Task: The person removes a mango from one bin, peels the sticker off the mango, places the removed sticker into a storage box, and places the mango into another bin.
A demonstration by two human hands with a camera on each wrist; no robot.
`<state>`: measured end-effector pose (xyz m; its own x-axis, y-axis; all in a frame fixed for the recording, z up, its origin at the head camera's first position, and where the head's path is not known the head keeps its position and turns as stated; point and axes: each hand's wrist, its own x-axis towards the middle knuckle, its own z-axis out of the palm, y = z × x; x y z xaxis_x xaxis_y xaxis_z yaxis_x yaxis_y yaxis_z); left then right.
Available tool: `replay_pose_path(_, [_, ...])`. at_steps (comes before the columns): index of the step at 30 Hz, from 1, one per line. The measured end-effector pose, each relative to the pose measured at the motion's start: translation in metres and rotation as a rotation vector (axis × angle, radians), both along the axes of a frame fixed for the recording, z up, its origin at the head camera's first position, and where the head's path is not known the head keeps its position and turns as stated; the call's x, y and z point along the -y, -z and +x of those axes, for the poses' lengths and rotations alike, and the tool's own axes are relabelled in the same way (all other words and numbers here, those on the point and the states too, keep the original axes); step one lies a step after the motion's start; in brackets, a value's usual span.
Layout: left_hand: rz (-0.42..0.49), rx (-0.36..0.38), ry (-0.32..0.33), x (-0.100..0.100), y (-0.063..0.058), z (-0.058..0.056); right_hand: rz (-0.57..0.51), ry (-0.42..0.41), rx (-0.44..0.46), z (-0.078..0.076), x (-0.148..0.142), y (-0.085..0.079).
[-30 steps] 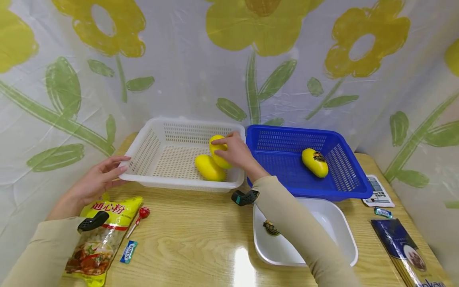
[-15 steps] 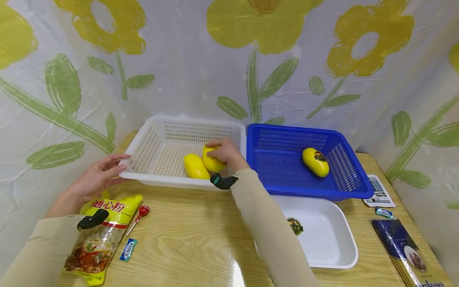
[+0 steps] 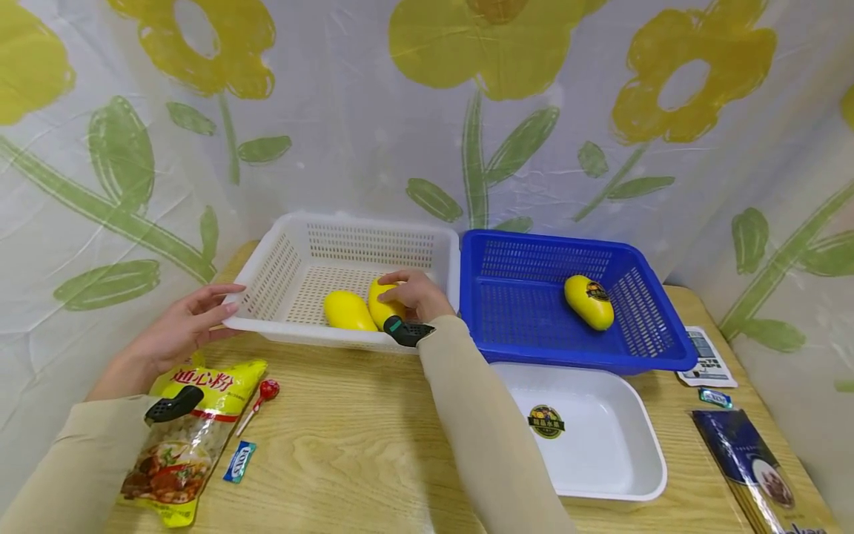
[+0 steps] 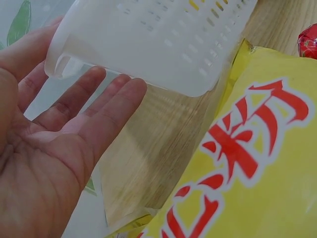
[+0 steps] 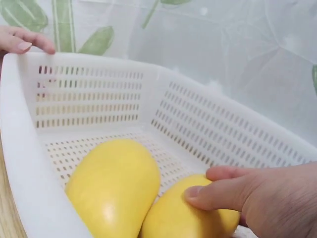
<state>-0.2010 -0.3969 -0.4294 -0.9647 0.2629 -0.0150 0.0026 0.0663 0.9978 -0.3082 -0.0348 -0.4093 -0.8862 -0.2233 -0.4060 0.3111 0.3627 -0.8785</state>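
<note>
My right hand (image 3: 419, 293) grips a yellow mango (image 5: 171, 215) inside the white perforated basket (image 3: 313, 335), thumb on its top and its far side hidden. A second mango (image 3: 348, 311) lies against its left side, on the basket floor near the front wall. At the basket's left front corner, my left hand (image 3: 180, 326) holds the rim, with the thumb and fingers on either side of it in the left wrist view. A third mango (image 3: 590, 302), bearing a dark label, lies in the blue basket (image 3: 494, 297).
In front of the blue basket stands a white tray (image 3: 614, 445) with a round label (image 3: 545, 421). Below my left hand lie a yellow pasta bag (image 3: 180, 445), a red lollipop (image 3: 268, 389) and a small candy (image 3: 239, 461). A dark spaghetti packet (image 3: 747, 452) lies far right.
My right hand has moved left and slightly down with its mango, and the other mango has shifted left along the basket floor. My left hand stays at the rim.
</note>
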Motion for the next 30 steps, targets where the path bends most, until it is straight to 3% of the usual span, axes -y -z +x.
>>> replay_pose_path(12, [0.002, 0.022, -0.008, 0.0, -0.001, 0.001, -0.023, -0.036, -0.016, 0.002, 0.001, -0.001])
replay_pose_path(16, [-0.004, 0.02, -0.001, -0.001, -0.002, 0.0, 0.054, -0.077, -0.088, -0.001, 0.0, -0.005])
replay_pose_path(20, [0.002, 0.014, 0.006, -0.002, -0.003, -0.002, 0.14, -0.157, -0.209, -0.007, -0.008, -0.026])
replay_pose_path(24, [0.007, 0.021, 0.006, -0.002, -0.003, -0.002, 0.115, -0.275, -0.301, -0.005, -0.034, -0.062])
replay_pose_path(27, [0.012, 0.028, 0.005, -0.002, -0.002, -0.001, 0.124, -0.332, -0.371, 0.008, -0.064, -0.085])
replay_pose_path(30, [0.021, 0.028, 0.002, -0.001, 0.0, 0.001, 0.155, -0.335, -0.451, 0.03, -0.099, -0.098])
